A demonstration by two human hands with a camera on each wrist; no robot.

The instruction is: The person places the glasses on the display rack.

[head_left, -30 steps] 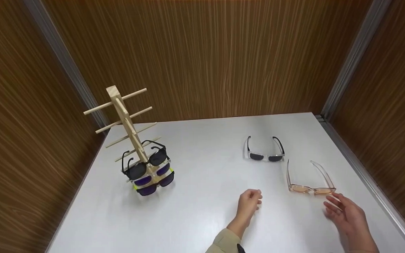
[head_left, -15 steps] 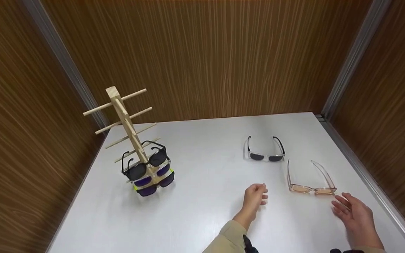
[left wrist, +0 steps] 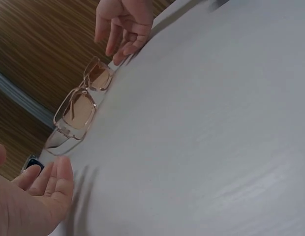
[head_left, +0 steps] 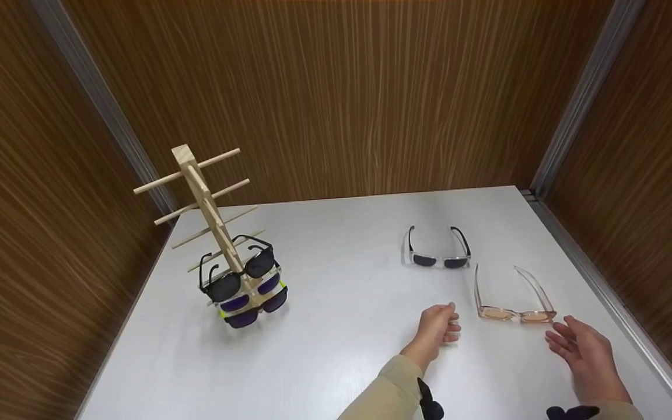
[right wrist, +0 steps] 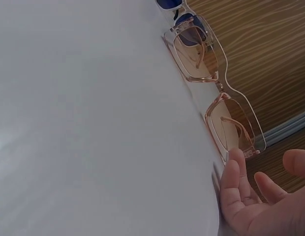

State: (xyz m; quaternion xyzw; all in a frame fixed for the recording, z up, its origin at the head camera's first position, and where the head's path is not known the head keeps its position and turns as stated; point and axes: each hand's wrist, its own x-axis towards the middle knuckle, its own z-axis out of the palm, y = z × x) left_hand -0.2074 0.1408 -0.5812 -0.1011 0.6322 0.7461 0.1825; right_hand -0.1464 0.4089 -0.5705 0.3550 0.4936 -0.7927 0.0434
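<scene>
A pair of glasses with a clear pinkish frame and orange-tinted lenses [head_left: 500,314] lies on the white table, temples unfolded toward the back. My right hand [head_left: 587,353] is just off its right front corner, fingers relaxed and holding nothing. In the right wrist view the fingertips [right wrist: 235,156] overlap the frame's near corner. To the left of these glasses is my left hand [head_left: 436,329], fingers loosely bent and nothing in them. Behind lie sunglasses with a clear front, dark lenses [head_left: 456,263] and black temples, also unfolded.
At the left stands a wooden display rack [head_left: 205,192] with crossbars. Several sunglasses [head_left: 223,287] hang on its lower bars, while the upper bars are bare. Wood-grain panels [head_left: 359,99] enclose the white table [head_left: 324,350] at the back and sides.
My left hand has moved right and slightly forward, toward the orange-tinted glasses. The right hand shifted a little right, then slightly back left. The glasses stay in place.
</scene>
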